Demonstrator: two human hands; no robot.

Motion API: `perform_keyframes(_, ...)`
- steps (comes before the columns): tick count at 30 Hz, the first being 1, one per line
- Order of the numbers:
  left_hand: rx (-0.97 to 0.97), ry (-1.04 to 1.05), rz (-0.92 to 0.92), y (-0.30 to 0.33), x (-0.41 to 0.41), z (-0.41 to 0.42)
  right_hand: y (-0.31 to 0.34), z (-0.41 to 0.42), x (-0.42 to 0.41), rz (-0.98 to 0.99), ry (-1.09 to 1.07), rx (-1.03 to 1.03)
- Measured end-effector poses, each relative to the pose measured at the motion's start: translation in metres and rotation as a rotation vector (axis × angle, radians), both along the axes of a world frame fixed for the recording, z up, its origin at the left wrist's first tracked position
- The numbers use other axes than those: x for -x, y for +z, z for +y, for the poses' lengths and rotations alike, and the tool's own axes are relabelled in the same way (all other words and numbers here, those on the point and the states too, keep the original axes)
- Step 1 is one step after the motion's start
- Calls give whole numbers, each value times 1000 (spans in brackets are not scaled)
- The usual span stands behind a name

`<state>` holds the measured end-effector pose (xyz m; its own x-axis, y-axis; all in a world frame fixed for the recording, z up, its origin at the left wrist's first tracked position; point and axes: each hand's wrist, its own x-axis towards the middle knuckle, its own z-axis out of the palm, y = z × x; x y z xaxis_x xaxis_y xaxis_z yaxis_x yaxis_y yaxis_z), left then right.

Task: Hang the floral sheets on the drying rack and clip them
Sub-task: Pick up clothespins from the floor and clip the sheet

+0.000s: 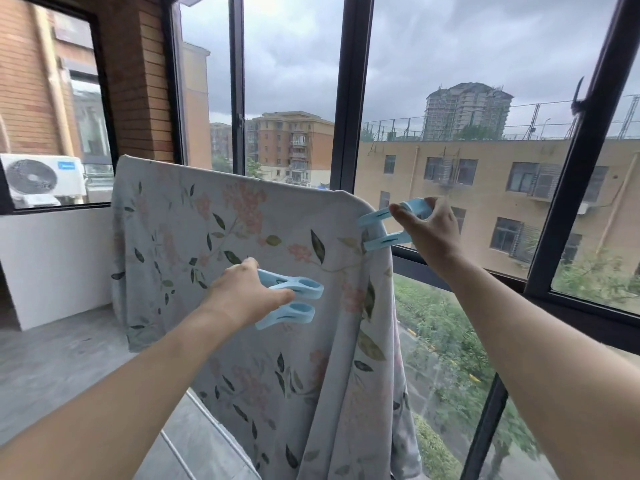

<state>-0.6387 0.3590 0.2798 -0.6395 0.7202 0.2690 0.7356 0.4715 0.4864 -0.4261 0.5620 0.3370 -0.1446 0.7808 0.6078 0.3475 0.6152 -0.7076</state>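
The pale blue cotton sheet printed with pink flowers and green leaves [263, 271] is draped over the drying rack's top bar, filling the middle of the view. At its two-o'clock corner the right hand [427, 226] squeezes a light blue plastic clip [384, 225], mouth gaping around the hem. The clip may well bite only fabric and slide off. The left hand [242, 292], arm outstretched, grips two spare blue pegs [294, 299].

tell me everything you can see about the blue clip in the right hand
The clip is light blue, plastic by its look, with two long slotted prongs and a looped handle end. Its prongs are spread open, straddling the right edge of the floral sheet. The right hand squeezes its handle end; it points left, roughly level.
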Motion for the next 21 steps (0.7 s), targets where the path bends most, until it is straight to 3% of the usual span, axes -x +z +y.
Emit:
perform_keyframes(6, -28, -31, -93, -6, 6, 8, -2, 1, -7, -10, 2, 25)
perform_keyframes(9, -80, -42, -233, -10, 13, 15, -1, -5, -9, 5, 7, 0)
perform_keyframes(11, -155, -29, -342, -12, 17, 20, -1, -15, -8, -3, -109, -171)
perform_keyframes(13, -230, -8, -410, -14, 21, 24, 0, -27, -6, -99, -244, -471)
perform_keyframes(16, -352, 28, -475, -13, 26, 26, 1, -37, 4, -259, -268, -813)
perform_keyframes(21, -487, 134, -500, -5, 46, 20, 9, -48, 47, -443, -171, -843)
